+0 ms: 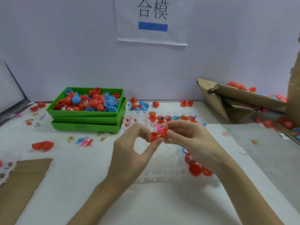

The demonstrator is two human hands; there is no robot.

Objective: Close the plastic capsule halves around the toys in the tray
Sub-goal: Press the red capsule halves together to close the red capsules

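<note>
Above the white moulded tray point(164, 172), both hands work on one red capsule. My left hand point(134, 143) pinches an empty red half point(153, 136) between thumb and fingers. My right hand point(190, 138) holds the other red half point(163, 131), which has a pink toy sticking out of it. The two halves touch edge to edge but are not joined. Along the tray's far rows, several open red halves with toys point(168, 118) sit in their pockets. At the tray's right side lie red capsules point(195, 169).
Stacked green bins point(87, 117) full of red and blue halves stand at the back left. Loose toys point(84, 142) and a red capsule point(43, 145) lie on the table at left. Torn cardboard boxes point(235, 101) sit at the right, and a cardboard sheet point(21, 184) lies at the front left.
</note>
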